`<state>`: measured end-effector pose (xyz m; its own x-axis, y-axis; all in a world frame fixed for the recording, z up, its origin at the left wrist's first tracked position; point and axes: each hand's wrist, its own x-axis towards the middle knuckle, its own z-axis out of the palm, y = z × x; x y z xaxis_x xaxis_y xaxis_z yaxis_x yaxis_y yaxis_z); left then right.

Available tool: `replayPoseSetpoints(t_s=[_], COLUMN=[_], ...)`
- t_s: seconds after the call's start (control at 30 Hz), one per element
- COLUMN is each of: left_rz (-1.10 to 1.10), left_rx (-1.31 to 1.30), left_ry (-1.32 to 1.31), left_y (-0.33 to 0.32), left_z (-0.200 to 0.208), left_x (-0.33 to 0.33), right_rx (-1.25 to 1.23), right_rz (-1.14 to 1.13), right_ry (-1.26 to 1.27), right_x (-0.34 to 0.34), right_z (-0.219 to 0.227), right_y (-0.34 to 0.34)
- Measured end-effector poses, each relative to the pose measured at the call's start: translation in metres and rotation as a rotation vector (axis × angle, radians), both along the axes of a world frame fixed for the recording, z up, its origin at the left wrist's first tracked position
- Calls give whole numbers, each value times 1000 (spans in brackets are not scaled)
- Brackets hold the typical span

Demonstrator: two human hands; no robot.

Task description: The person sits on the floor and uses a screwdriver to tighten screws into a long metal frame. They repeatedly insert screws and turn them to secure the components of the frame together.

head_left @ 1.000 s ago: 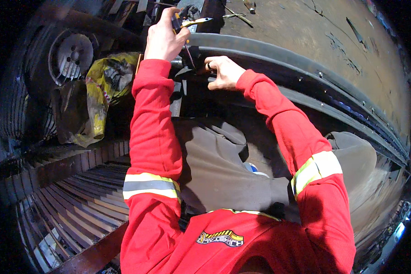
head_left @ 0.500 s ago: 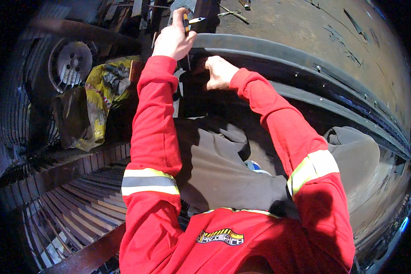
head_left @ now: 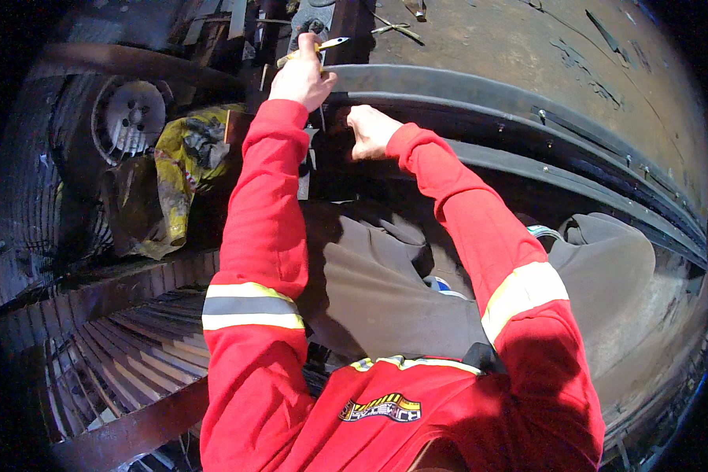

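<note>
My left hand [head_left: 303,79] is closed around a slim yellow tool with a white pointed tip [head_left: 334,42], whose exact kind I cannot make out. It is over the near left end of a long dark metal beam [head_left: 448,81]. A thin light strip [head_left: 322,118] shows just below that hand. To its right, my right hand [head_left: 372,132] is curled at the beam's shadowed inner side, thumb pointing down. Its fingertips are lost in the dark, so whatever they grip is hidden.
Bolts [head_left: 542,116] stick up along the beam. On the left lie a round metal disc [head_left: 130,118] with holes, a stained yellow cloth [head_left: 177,169] and a slatted metal rack [head_left: 134,346]. Metal scraps [head_left: 397,30] lie on the brown surface beyond. My bent legs [head_left: 393,299] are below.
The tool in my left hand has turned, its tip now pointing more upward to the right. My right hand has shifted slightly left. The whole view has moved a little.
</note>
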<state>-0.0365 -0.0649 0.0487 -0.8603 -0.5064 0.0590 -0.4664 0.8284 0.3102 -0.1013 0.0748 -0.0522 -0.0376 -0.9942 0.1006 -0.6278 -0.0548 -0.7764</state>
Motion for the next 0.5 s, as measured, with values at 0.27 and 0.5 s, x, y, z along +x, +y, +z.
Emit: replayPoseSetpoints(t_s=[0.27, 0.5], left_rz=[45, 47], left_rx=[-138, -228], left_ry=[-85, -82], left_y=[22, 22], left_z=[3, 3], left_x=[-7, -11], right_rx=[37, 256], right_rz=[-23, 55], right_ry=[-21, 12], right_x=[-3, -6], right_z=[-20, 9], right_y=[-2, 2])
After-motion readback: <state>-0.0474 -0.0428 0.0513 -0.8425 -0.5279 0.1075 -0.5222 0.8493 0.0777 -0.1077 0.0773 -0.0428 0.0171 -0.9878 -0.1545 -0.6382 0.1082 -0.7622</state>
